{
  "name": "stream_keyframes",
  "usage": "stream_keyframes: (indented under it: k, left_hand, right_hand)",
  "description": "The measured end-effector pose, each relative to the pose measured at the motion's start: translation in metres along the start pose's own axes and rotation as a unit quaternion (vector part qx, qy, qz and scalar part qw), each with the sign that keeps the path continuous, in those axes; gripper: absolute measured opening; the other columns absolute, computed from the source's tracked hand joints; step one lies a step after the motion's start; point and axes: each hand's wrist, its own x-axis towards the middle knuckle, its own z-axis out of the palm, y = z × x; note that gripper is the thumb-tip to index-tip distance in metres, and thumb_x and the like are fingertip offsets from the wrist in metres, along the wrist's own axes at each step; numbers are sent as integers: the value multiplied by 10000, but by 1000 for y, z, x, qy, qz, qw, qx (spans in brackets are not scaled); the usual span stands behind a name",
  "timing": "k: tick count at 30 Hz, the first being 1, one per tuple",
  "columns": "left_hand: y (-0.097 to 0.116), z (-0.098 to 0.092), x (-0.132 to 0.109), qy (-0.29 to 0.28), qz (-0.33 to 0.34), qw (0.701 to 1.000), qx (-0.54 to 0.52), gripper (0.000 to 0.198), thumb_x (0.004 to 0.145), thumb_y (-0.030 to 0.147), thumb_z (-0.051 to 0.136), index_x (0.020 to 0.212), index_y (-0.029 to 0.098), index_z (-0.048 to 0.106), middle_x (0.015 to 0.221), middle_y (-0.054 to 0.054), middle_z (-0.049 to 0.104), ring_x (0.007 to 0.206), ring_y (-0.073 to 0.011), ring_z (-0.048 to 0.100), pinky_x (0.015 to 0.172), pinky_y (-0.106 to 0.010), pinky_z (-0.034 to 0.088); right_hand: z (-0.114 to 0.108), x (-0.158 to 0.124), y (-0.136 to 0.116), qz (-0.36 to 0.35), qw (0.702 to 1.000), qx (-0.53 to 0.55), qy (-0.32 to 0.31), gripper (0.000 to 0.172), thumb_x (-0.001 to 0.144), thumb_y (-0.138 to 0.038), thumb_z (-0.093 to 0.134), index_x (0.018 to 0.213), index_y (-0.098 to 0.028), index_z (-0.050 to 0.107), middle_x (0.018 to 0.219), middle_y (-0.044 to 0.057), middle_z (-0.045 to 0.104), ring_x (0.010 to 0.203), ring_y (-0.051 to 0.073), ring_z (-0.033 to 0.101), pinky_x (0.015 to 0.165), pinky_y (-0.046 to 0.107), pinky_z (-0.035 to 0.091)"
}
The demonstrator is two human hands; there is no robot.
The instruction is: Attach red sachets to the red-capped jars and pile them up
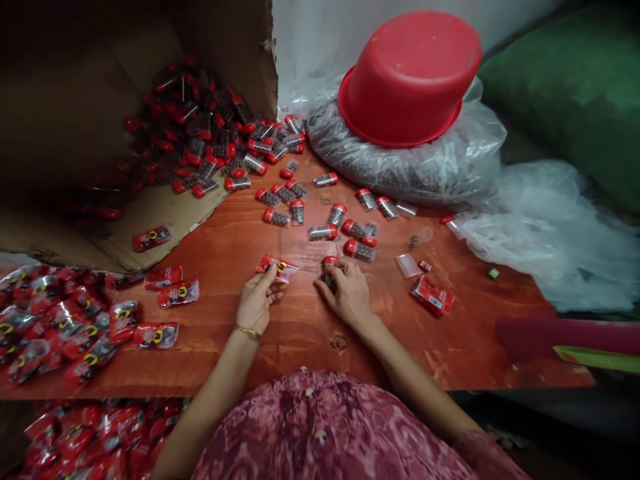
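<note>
My left hand [256, 300] pinches a red printed plastic sachet [278, 267] that lies on the reddish wooden board [300, 320]. My right hand [346, 291] is closed around a small clear vial with a red cap [329, 265], just right of the sachet. Several more red-capped vials [320, 217] filled with dark beads lie scattered on the board just beyond both hands. A stack of empty red sachets [433, 295] sits to the right of my right hand.
A tipped cardboard box [150, 220] at the back left spills vials. Filled red sachets [65, 327] are heaped at the left edge and below it. An upturned red basin [410, 73] rests on a clear bag of dark beads [415, 167]. Crumpled clear plastic [550, 233] lies right.
</note>
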Motion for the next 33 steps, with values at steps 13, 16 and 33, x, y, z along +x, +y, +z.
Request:
stream_keyframes:
  k: [13,16,33]
  left_hand:
    - [-1,5,-6,-32,-80,996,-32,296,525,339,807,663,155,620,543,13,648,508,-106,604,460,-190,436]
    - [-2,7,-9,-49,-66,997,-13,382,429,374,836,658,151,627,544,18,649,511,-104,604,468,-186,436]
    - [-5,12,-14,-100,17,992,70,390,411,406,827,632,125,672,618,-3,681,552,-79,580,587,-194,457]
  right_hand:
    - [-31,-14,-2,68,937,342,0,261,865,-245,392,970,-173,620,799,47,683,671,150,622,606,258,484]
    - [-49,-13,-13,102,898,423,-69,252,845,-276,418,918,-165,632,650,7,636,545,118,576,520,220,455]
    - [-54,0,-26,262,764,561,-180,389,746,-492,505,867,-136,603,417,-74,483,318,64,434,352,179,359]
